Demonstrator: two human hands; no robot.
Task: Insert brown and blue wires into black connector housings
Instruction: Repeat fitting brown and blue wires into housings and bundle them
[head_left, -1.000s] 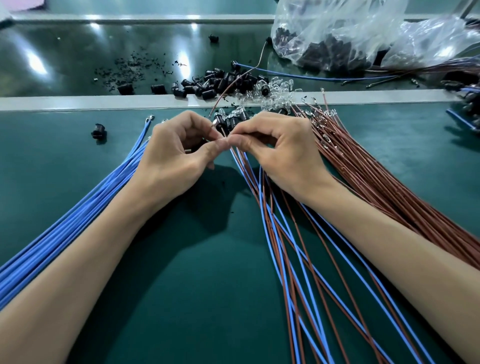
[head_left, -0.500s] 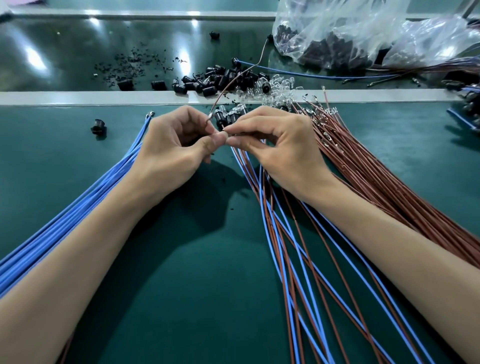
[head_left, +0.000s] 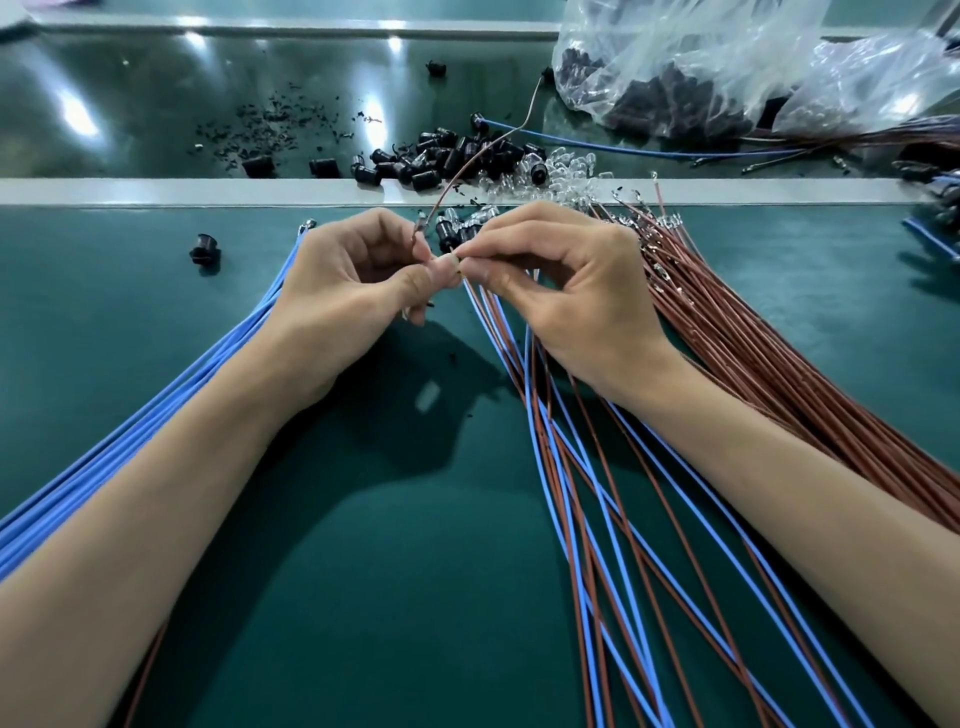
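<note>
My left hand (head_left: 353, 280) and my right hand (head_left: 566, 291) meet fingertip to fingertip above the green mat. The left fingers are curled round a single brown wire (head_left: 467, 156), which arcs up and back over the pile of black connector housings (head_left: 441, 156); its metal end stands just above the left index finger. The right thumb and index finger pinch a small part (head_left: 456, 255) against the left thumb tip; I cannot tell what that part is. A bundle of blue wires (head_left: 208, 374) lies at the left and a bundle of brown wires (head_left: 779, 353) at the right.
Crossed blue and brown wires (head_left: 597, 493) fan out under my right forearm. Clear bulbs (head_left: 561, 176) lie beside the housings. Plastic bags (head_left: 701, 67) of black parts sit at the back right. One loose housing (head_left: 205, 249) and black crumbs (head_left: 270, 124) are at the left.
Both hands have risen slightly and stayed pressed together. The brown wire's metal end now shows above the left index finger.
</note>
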